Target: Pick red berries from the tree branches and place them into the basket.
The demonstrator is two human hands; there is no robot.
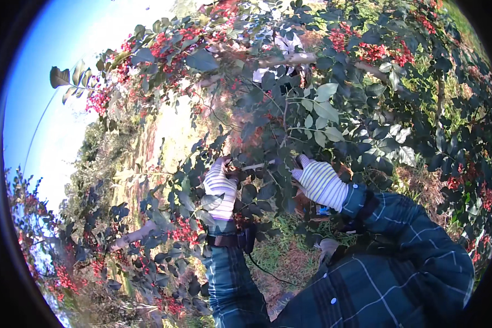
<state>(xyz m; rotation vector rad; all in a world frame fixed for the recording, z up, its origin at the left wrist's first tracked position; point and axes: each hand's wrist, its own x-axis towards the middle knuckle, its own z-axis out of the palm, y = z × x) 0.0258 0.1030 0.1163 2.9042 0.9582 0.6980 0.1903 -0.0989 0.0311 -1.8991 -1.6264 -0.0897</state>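
Left hand [220, 188] and right hand [321, 183], both gloved, fingers bent. Pale stem [257, 165] between the two sets of fingers; cannot tell whether either grasps it, foliage and shadow obscure the tips. If ungripped, it could spring aside when pushed. Red berries [185, 232] below the left fingers: a knock could shed some. Green leaves [326, 111] above the right fingers. Black cable [273, 279] farther below both; snagging on growth could tug it.
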